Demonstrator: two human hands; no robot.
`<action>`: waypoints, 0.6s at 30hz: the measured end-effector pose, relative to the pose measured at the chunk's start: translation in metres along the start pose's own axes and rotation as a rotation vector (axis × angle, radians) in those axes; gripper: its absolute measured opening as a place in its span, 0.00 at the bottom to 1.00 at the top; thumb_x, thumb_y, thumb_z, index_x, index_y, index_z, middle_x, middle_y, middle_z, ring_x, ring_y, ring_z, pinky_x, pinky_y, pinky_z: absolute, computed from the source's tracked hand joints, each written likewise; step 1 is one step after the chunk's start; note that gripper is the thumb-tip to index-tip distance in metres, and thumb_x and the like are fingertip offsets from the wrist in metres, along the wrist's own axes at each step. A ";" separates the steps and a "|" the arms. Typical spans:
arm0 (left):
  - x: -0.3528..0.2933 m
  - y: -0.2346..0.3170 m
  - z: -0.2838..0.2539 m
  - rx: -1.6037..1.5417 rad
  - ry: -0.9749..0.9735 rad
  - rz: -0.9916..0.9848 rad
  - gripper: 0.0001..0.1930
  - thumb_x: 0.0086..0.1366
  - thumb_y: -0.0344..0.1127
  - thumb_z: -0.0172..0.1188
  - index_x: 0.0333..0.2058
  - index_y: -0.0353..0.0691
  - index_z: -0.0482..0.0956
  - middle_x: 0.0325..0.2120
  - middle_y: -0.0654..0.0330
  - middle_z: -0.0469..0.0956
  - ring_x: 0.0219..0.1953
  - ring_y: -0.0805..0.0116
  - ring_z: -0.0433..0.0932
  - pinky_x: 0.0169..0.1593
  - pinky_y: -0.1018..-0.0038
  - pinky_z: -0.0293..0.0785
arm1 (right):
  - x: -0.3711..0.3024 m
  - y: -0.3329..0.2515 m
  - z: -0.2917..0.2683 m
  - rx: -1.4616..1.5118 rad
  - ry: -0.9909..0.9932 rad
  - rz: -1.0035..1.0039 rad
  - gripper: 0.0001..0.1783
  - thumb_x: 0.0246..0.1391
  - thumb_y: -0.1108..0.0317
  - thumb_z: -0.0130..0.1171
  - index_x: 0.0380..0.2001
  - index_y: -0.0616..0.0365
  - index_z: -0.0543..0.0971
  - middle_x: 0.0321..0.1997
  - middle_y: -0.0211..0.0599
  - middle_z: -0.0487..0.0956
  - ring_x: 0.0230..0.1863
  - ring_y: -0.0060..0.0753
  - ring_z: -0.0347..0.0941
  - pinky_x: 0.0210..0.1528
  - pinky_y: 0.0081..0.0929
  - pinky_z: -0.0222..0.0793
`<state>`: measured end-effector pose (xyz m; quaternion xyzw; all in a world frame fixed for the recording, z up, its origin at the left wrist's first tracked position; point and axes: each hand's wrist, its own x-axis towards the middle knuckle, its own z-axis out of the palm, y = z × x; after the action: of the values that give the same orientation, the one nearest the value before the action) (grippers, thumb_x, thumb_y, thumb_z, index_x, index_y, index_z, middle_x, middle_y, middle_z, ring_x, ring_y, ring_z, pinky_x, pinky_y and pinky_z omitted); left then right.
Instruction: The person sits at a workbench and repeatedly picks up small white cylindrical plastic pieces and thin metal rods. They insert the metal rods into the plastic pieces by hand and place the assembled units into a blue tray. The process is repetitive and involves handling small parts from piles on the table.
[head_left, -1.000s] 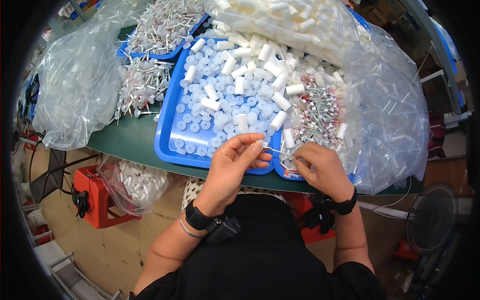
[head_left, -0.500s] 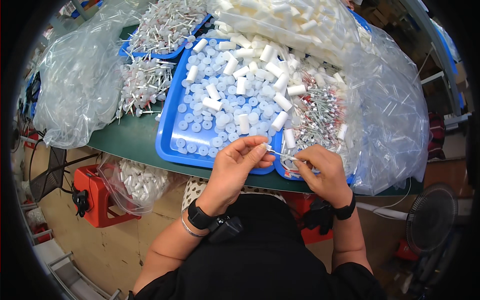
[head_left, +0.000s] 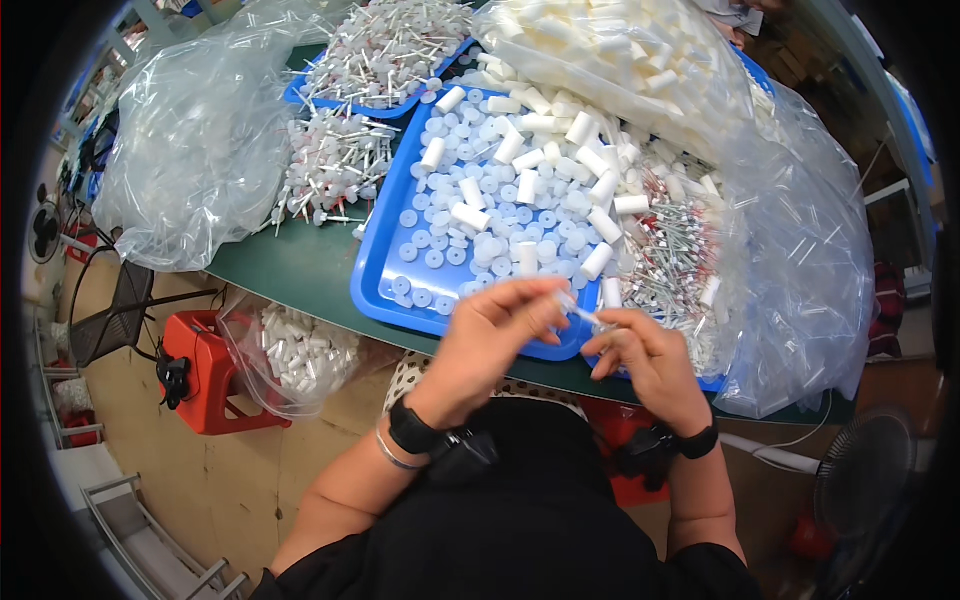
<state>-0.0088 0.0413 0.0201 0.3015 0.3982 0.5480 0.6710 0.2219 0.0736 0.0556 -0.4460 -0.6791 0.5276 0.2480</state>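
My left hand (head_left: 505, 325) is closed in a pinch at the front of a blue tray (head_left: 372, 290). My right hand (head_left: 648, 362) is closed just right of it, fingertips together. Between the two hands runs a thin whitish rod (head_left: 582, 312), slightly blurred, gripped at its left end by my left fingers and at its right end by my right. Fingers hide both ends. In the tray behind lie many translucent discs (head_left: 432, 259) with white cylinders (head_left: 470, 217) scattered on them. A heap of thin metal pins (head_left: 668, 255) with red and white ends lies beyond my right hand.
A large bag of white cylinders (head_left: 620, 50) covers the back right. Crumpled plastic bags lie left (head_left: 190, 150) and right (head_left: 800, 260). Finished-looking pins with discs (head_left: 335, 165) are piled back left. Below stands a red stool (head_left: 200, 375) beside a bag of white cylinders (head_left: 305, 345).
The tabletop and trays sit further right and lower in the picture. Both hands keep hold of the rod, which slants down more steeply to the right.
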 end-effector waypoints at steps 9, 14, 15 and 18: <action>0.047 0.090 -0.137 0.426 0.642 0.605 0.24 0.72 0.33 0.62 0.63 0.31 0.73 0.64 0.48 0.71 0.66 0.63 0.69 0.67 0.67 0.65 | -0.001 0.019 -0.061 -0.628 0.409 -0.150 0.11 0.62 0.72 0.63 0.47 0.62 0.82 0.35 0.44 0.85 0.31 0.37 0.83 0.35 0.29 0.76; 0.040 0.068 -0.106 1.128 0.633 0.777 0.20 0.67 0.32 0.66 0.57 0.37 0.79 0.58 0.52 0.77 0.60 0.60 0.74 0.61 0.70 0.69 | 0.008 0.021 -0.051 -0.927 0.293 -0.253 0.07 0.55 0.71 0.66 0.37 0.58 0.83 0.34 0.41 0.80 0.37 0.47 0.80 0.38 0.39 0.76; 0.033 0.059 -0.090 1.202 0.594 0.792 0.19 0.66 0.32 0.67 0.55 0.38 0.80 0.56 0.53 0.79 0.58 0.60 0.75 0.60 0.71 0.70 | 0.010 0.021 -0.047 -0.968 0.261 -0.265 0.06 0.53 0.71 0.67 0.35 0.57 0.83 0.34 0.40 0.79 0.38 0.48 0.80 0.39 0.41 0.75; 0.012 0.033 -0.051 1.058 0.201 0.481 0.12 0.63 0.27 0.68 0.45 0.37 0.83 0.47 0.56 0.81 0.50 0.61 0.78 0.51 0.69 0.74 | 0.011 0.020 -0.038 -0.987 0.218 -0.265 0.06 0.52 0.70 0.68 0.33 0.56 0.82 0.33 0.39 0.77 0.37 0.46 0.79 0.38 0.41 0.74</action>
<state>-0.0684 0.0587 0.0197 0.6236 0.5996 0.4374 0.2453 0.2538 0.1030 0.0471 -0.4725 -0.8678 0.0592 0.1422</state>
